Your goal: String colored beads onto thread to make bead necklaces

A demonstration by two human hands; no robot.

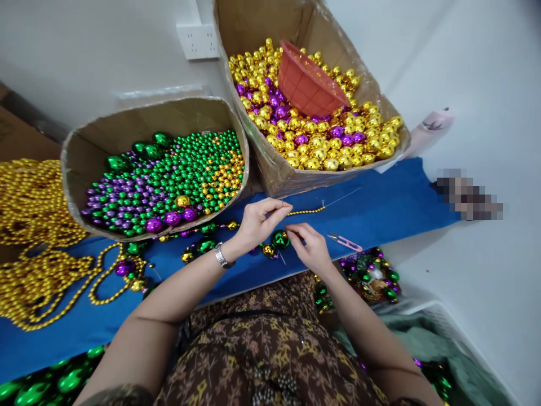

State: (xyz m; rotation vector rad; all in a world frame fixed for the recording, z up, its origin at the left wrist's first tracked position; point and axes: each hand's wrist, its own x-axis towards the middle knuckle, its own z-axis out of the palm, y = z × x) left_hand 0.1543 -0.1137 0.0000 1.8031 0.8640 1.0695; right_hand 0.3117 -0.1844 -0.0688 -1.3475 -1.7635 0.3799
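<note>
My left hand (260, 221), with a silver watch on the wrist, pinches the near end of a thin strand of small gold beads (306, 211) that runs right to a needle and thread over the blue cloth (380, 208). My right hand (310, 246) is just below it, fingers pinched together near the same strand; what they hold is too small to name. A partly strung chain of larger green, gold and purple beads (276, 241) lies under both hands.
A cardboard box of green, purple and gold beads (169, 180) stands at the left, a second box of gold beads with an orange basket (306, 84) behind. Gold bead strands (38, 248) pile at the far left. Pink snips (344, 242) and finished necklaces (372, 276) lie to the right.
</note>
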